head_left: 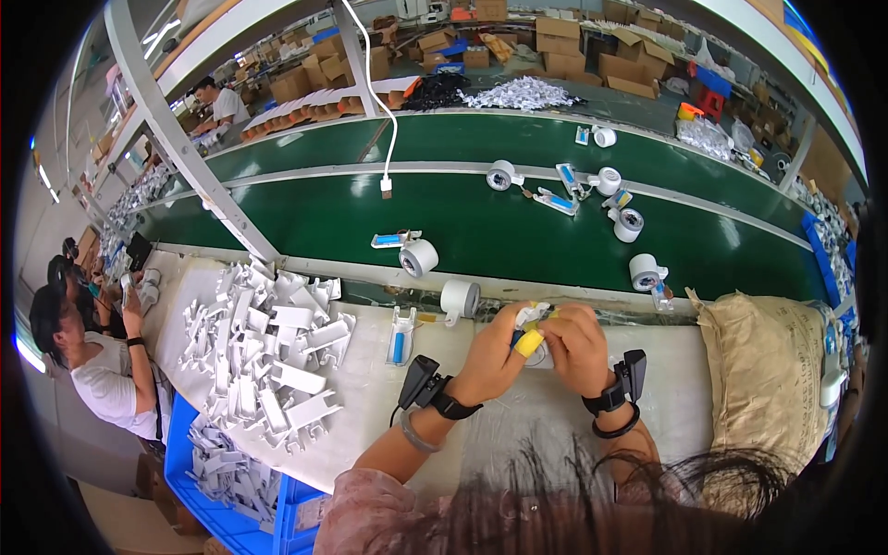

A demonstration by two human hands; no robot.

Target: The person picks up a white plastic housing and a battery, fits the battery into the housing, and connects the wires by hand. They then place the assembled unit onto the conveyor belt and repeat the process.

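Note:
My left hand (496,350) and my right hand (577,350) meet above the table, both closed around a small white part (540,359). It looks like a round white housing, but fingers cover most of it. A yellow wrap (528,343) shows on my left thumb. Just beyond my left hand lies a white cylindrical head (459,301) with a grey rim and a small tab. To its left, a clear-white holder with a blue cell (399,340) rests on the table.
White plastic brackets (264,342) are heaped on the left, above a blue bin (213,499) of similar parts. Beyond runs a green conveyor (324,208) carrying several white units. A brown sack (763,370) stands right. A white cable (391,139) hangs down. One person (111,375) sits left.

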